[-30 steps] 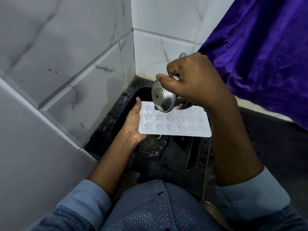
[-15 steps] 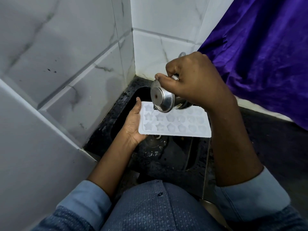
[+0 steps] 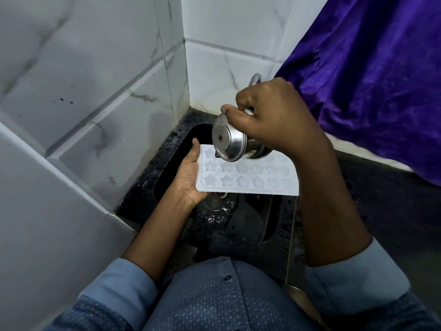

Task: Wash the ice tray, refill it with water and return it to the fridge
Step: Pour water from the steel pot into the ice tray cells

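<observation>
**Refill over the sink.** In a corner of white tiled wall [image 3: 107,103], above a black sink [image 3: 152,177] at the centre of the frame, a person's left hand [image 3: 188,179] holds a white ice tray [image 3: 248,175] by its left short end. The thumb lies along the edge and the fingers are hidden underneath. The tray hangs roughly level above the drain [image 3: 218,203], with its right end unsupported. The right hand [image 3: 276,125], fingers curled tight, grips a small steel vessel [image 3: 229,144] tipped on its side above the tray's upper-left moulds. Its base faces the camera and its mouth is out of sight, so whether water is running from it cannot be made out.

The star and flower moulds look shallow and closely packed, which makes the refill the likeliest stage for a mishap. Too steep a tilt would probably flood the first cells and send water over the rim into the sink rather than along the rows. Held from one end only, the tray may sag or dip as it takes on weight, spilling what has been poured. The left palm appears wet, so a slip is possible. A purple cloth [image 3: 370,80] hangs at the upper right, near the pouring arm, and a splash or a swing of the elbow could wet it. The carry to the fridge, which is not in view, would demand a level tray.
</observation>
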The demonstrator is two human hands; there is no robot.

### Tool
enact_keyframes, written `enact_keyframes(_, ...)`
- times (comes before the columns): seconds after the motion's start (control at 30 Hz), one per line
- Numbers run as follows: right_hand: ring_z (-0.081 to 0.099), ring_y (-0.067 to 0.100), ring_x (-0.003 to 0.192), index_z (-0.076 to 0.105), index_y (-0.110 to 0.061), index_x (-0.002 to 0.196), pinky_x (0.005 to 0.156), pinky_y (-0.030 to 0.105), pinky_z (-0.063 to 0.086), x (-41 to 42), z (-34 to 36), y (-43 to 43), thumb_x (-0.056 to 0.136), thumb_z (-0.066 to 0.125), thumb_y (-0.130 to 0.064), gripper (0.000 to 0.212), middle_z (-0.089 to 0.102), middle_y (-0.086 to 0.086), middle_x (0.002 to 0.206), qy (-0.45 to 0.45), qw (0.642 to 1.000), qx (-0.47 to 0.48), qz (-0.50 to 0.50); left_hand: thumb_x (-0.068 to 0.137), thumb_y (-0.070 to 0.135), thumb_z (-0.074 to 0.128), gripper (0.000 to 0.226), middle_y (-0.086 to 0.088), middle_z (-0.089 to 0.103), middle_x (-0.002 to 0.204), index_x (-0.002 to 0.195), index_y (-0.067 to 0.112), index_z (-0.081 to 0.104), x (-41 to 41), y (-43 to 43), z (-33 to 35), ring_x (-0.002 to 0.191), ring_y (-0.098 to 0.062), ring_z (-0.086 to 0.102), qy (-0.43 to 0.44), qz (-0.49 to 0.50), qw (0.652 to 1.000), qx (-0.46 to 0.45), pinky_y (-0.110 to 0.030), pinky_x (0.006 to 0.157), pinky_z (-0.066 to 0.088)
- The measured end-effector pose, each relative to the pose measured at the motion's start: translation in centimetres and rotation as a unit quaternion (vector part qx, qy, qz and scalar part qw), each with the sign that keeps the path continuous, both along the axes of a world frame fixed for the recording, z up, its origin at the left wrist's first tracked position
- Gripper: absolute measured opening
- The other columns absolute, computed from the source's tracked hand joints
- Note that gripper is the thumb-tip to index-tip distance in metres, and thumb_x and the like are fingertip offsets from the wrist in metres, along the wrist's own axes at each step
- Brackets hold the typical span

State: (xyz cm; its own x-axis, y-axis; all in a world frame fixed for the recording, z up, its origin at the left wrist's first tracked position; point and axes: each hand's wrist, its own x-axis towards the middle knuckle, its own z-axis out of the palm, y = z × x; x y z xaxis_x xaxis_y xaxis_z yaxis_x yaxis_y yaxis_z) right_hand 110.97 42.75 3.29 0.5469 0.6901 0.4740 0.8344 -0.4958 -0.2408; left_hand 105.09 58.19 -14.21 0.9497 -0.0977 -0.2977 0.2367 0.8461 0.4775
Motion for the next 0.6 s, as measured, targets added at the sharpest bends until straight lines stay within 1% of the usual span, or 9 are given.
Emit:
enact_keyframes(0.07, 0.041, 0.029, 0.049, 0.050, -0.003, 0.060, 0.056, 0.025, 0.024, 0.5, -0.6, -0.5, 0.097, 0.061, -0.038, 0.052, 0.040, 0.010, 0.049, 0.025, 0.999, 0.024, -0.005, 0.104, 0.071, 0.033, 0.077, -0.029, 0.060, 0.143, 0.116, 0.012, 0.081, -0.2, -0.2, 0.3, 0.131, -0.046, 0.059, 0.009, -0.005, 1.000, 0.012, -0.065, 0.114, 0.038)
enact_keyframes(0.1, 0.043, 0.029, 0.050, 0.049, -0.003, 0.060, 0.054, 0.030, 0.026, 0.8, -1.0, -0.8, 0.097, 0.061, -0.038, 0.052, 0.043, 0.014, 0.051, 0.045, 0.998, 0.041, -0.008, 0.103, 0.072, 0.034, 0.078, -0.031, 0.053, 0.150, 0.124, 0.011, 0.077, -0.3, -0.2, 0.3, 0.138, -0.047, 0.052, 0.004, -0.009, 1.000, 0.016, -0.066, 0.117, 0.033)
enact_keyframes(0.17, 0.043, 0.027, 0.049, 0.048, -0.003, 0.059, 0.052, 0.036, 0.031, 1.4, -1.9, -1.9, 0.097, 0.063, -0.039, 0.054, 0.045, 0.017, 0.053, 0.101, 0.991, 0.087, -0.024, 0.102, 0.072, 0.038, 0.082, -0.029, 0.040, 0.160, 0.148, 0.008, 0.058, -0.2, -0.2, 0.2, 0.147, -0.046, 0.041, -0.007, -0.010, 1.000, 0.009, -0.067, 0.123, 0.023)
enact_keyframes(0.2, 0.041, 0.025, 0.048, 0.047, -0.003, 0.059, 0.052, 0.039, 0.033, 1.7, -2.4, -2.5, 0.097, 0.065, -0.038, 0.055, 0.044, 0.017, 0.053, 0.140, 0.982, 0.121, -0.032, 0.101, 0.072, 0.038, 0.083, -0.028, 0.040, 0.161, 0.150, 0.006, 0.055, -0.1, -0.2, 0.1, 0.146, -0.046, 0.044, -0.005, -0.007, 1.000, 0.008, -0.066, 0.123, 0.026)
enact_keyframes(0.3, 0.034, 0.014, 0.050, 0.042, -0.006, 0.056, 0.051, 0.033, 0.030, 2.3, -4.0, -4.9, 0.098, 0.068, -0.031, 0.055, 0.035, 0.008, 0.052, 0.264, 0.931, 0.248, -0.037, 0.102, 0.073, 0.035, 0.084, -0.027, 0.059, 0.145, 0.138, 0.003, 0.066, 0.1, 0.1, -0.6, 0.130, -0.044, 0.061, 0.020, -0.009, 0.999, 0.030, -0.062, 0.100, 0.054)
enact_keyframes(0.4, 0.031, 0.013, 0.048, 0.043, 0.007, 0.061, 0.049, 0.023, 0.032, 3.1, -5.5, -7.8, 0.100, 0.067, -0.025, 0.056, 0.036, 0.004, 0.054, 0.353, 0.868, 0.343, -0.062, 0.102, 0.073, 0.035, 0.085, -0.025, 0.060, 0.145, 0.147, 0.004, 0.055, 0.1, 0.2, -0.6, 0.130, -0.043, 0.062, 0.027, -0.011, 0.998, 0.054, -0.059, 0.093, 0.059)
enact_keyframes(0.47, 0.033, 0.009, 0.043, 0.050, 0.013, 0.070, 0.044, 0.019, 0.030, 4.2, -6.6, -10.0, 0.101, 0.065, -0.023, 0.050, 0.041, -0.001, 0.050, 0.398, 0.830, 0.380, -0.089, 0.103, 0.071, 0.035, 0.080, -0.024, 0.061, 0.144, 0.143, 0.006, 0.061, 0.3, -0.1, -0.4, 0.126, -0.041, 0.065, 0.039, -0.007, 0.997, 0.067, -0.058, 0.089, 0.060)
enact_keyframes(0.53, 0.033, 0.007, 0.039, 0.057, 0.000, 0.070, 0.038, 0.019, 0.026, 5.4, -7.7, -12.3, 0.102, 0.064, -0.025, 0.041, 0.044, -0.005, 0.047, 0.428, 0.803, 0.398, -0.118, 0.103, 0.070, 0.036, 0.077, -0.022, 0.063, 0.143, 0.131, 0.007, 0.072, 0.5, -0.3, -0.4, 0.124, -0.040, 0.067, 0.046, -0.005, 0.997, 0.064, -0.058, 0.086, 0.061)
enact_keyframes(0.6, 0.030, 0.008, 0.039, 0.057, -0.014, 0.068, 0.037, 0.022, 0.022, 6.7, -9.0, -14.5, 0.102, 0.063, -0.030, 0.039, 0.043, -0.005, 0.048, 0.435, 0.788, 0.414, -0.135, 0.103, 0.069, 0.037, 0.075, -0.021, 0.065, 0.141, 0.122, 0.009, 0.078, 0.8, -0.8, -0.4, 0.122, -0.039, 0.068, 0.055, -0.004, 0.996, 0.075, -0.057, 0.084, 0.061)
